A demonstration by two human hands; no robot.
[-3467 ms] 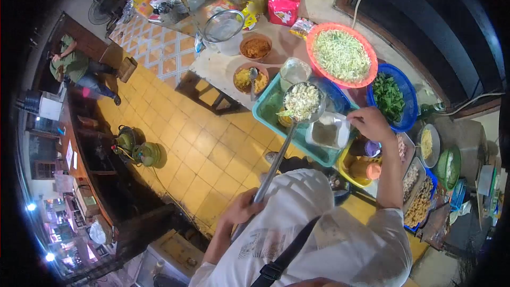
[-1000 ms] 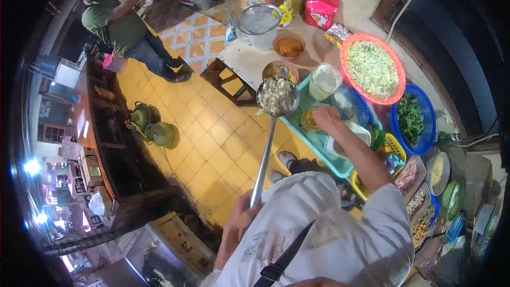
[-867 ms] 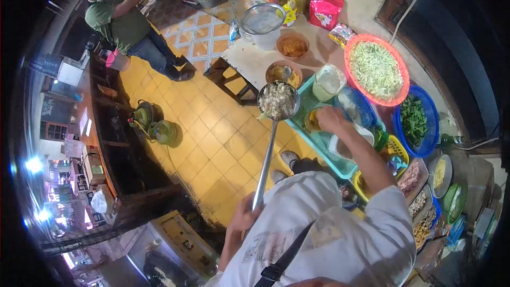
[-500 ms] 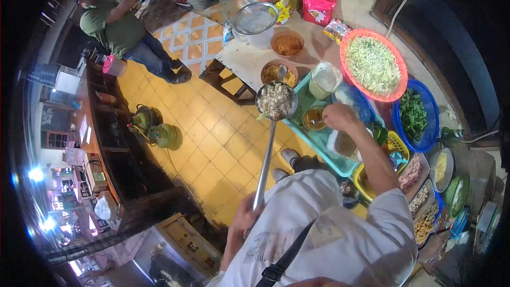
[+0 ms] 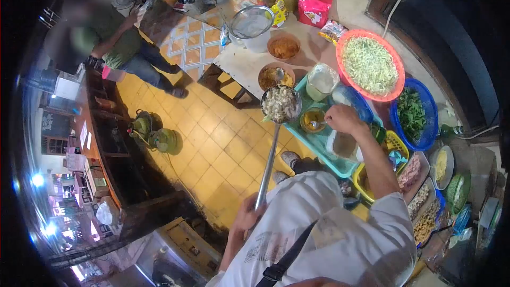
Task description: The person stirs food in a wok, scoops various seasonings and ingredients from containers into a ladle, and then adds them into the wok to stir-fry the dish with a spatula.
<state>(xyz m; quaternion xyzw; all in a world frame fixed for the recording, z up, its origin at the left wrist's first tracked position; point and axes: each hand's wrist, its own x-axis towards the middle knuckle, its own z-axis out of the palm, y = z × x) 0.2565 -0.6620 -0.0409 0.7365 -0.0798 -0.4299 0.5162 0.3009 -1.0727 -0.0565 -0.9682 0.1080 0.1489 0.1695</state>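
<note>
The person's left hand is closed around the long handle of a big metal ladle. The ladle's round end is full of pale, chopped food and sits out in front, by the corner of the green tray. It looks held nearly flat, probably so that nothing tips out. The handle lies close to the white shirt, which may help bear the weight.

The right hand is over the tray with its fingertips drawn together. They are beside a glass cup of yellow liquid with a spoon in it. It is hard to tell if they pinch the spoon's end.

Next to the cup are a low white tub and a tall tub. They seem grouped in the tray so one hand can reach them all.

Past the tray, a pink basket holds shredded greens, and a blue basket holds leaves. Their wide, open tops likely make grabbing easy. A pale bench stretches away behind. Farther off, another person stands on the yellow floor.
</note>
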